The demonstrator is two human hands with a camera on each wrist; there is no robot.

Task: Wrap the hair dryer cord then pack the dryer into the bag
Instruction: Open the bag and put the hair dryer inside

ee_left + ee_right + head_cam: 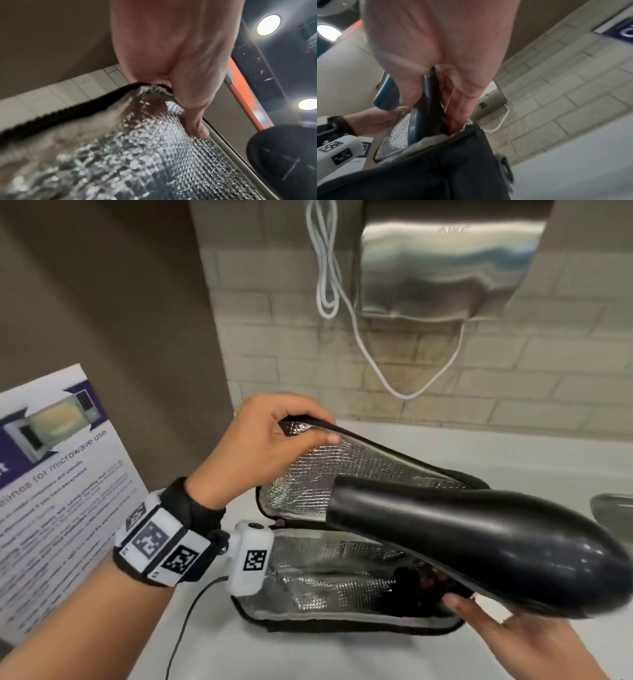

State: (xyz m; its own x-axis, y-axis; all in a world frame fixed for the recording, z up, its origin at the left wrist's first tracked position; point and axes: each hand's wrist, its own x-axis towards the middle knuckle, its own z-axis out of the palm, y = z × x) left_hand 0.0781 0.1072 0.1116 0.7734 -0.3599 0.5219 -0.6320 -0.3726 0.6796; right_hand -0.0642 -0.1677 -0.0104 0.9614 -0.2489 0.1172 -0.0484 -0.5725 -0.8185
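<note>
A black hair dryer (479, 546) hangs over the open bag (342, 621), nozzle pointing left. The bag is black outside with silver foil lining (137, 155). My left hand (270, 436) pinches the raised lid's edge (376, 446) and holds it up; the thumb (193, 115) lies on the foil. My right hand (507, 625) grips the dryer from below at the bag's right end, fingers (458, 105) curled round the dark body (426, 115) just above the bag's rim (436, 146). Dark parts inside the bag (411, 580) may be the handle and cord; I cannot tell.
The bag rests on a white counter (308, 655) against a tiled wall. A steel hand dryer (445, 261) with a looped white cable (325, 268) hangs above. A printed microwave notice (58, 481) leans at the left. A thin black wire (185, 618) runs from my left wrist camera.
</note>
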